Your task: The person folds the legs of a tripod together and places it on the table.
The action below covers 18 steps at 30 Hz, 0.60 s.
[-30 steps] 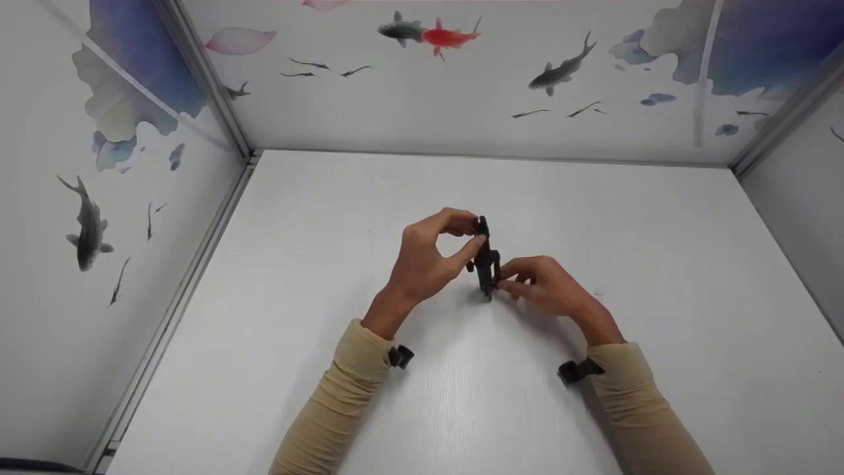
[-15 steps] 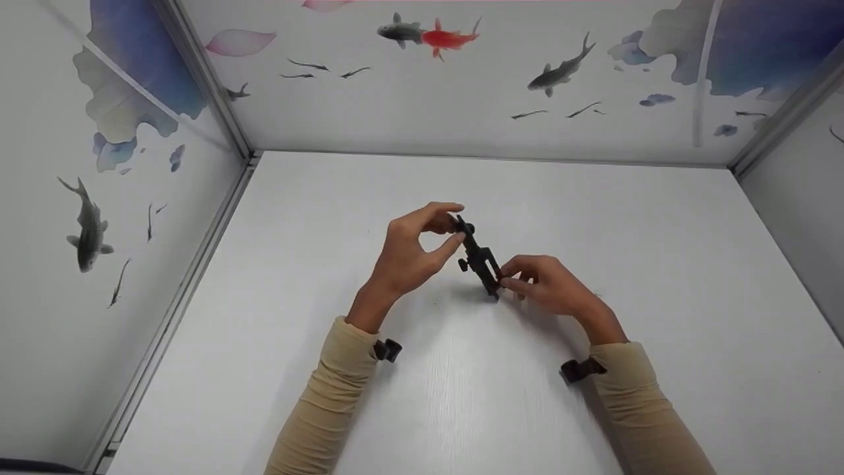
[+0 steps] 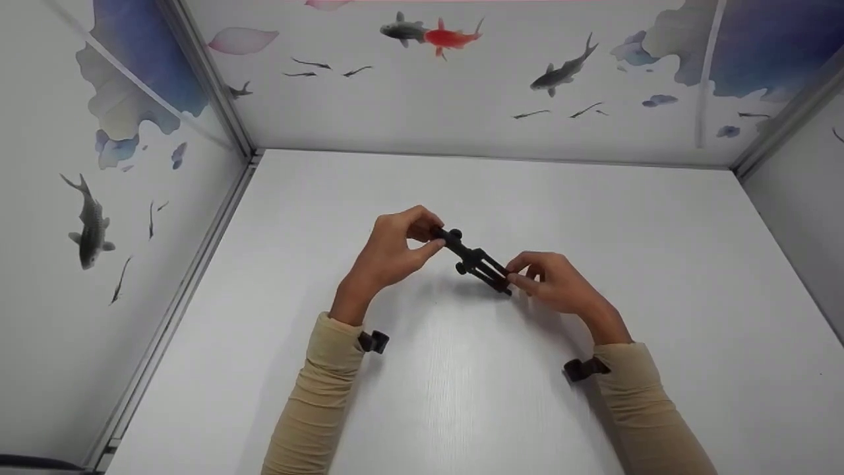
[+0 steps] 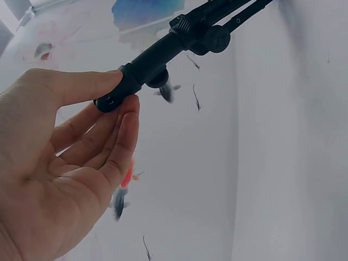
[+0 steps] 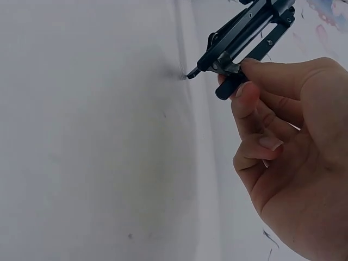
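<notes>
A small black tripod point(image 3: 469, 256) with its legs folded close together slants between both hands over the white table in the head view. My left hand point(image 3: 394, 249) pinches the head end between thumb and fingers. A round knob point(image 4: 217, 39) stands out from the body in the left wrist view. At the foot end, my right hand point(image 3: 552, 282) pinches one leg point(image 5: 231, 85) between thumb and index finger. That leg stands slightly apart from the others in the right wrist view. The lowest foot points down toward the tabletop.
The white tabletop point(image 3: 435, 409) stretches out on all sides of the hands. White panels printed with fish and lotus shapes close off the back point(image 3: 422, 105) and the left side point(image 3: 39, 277). Each sleeve cuff carries a small black camera mount point(image 3: 374, 342).
My left hand has moved left and toward me, tilting the tripod from nearly upright to a leftward slant. My right hand stays nearly in place at the leg ends, shifting slightly right.
</notes>
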Motion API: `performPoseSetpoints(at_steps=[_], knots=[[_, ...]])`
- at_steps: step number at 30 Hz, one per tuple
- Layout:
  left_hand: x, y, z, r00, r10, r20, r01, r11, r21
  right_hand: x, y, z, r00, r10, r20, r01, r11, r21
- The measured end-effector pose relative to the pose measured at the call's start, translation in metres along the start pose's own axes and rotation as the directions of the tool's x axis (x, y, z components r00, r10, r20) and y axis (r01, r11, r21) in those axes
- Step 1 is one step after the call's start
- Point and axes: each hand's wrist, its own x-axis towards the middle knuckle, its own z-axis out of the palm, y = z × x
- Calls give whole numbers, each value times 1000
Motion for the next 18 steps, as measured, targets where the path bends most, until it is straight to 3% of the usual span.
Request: performPoseSetpoints(at_steps=[8,13,18], knots=[[-3,-6,-4,986,-144,88,143,990,19,-2,1,-4,1000,13,-28,-14,1000,-23],[-6,-12,-5,950,-267,162,261,964,54,-2,0,-5,999,15,-34,-16,999,-37],[-7,-18,-4,914,-339,225,316,940,131,-3,0,-4,999,18,-37,-20,999,-41]])
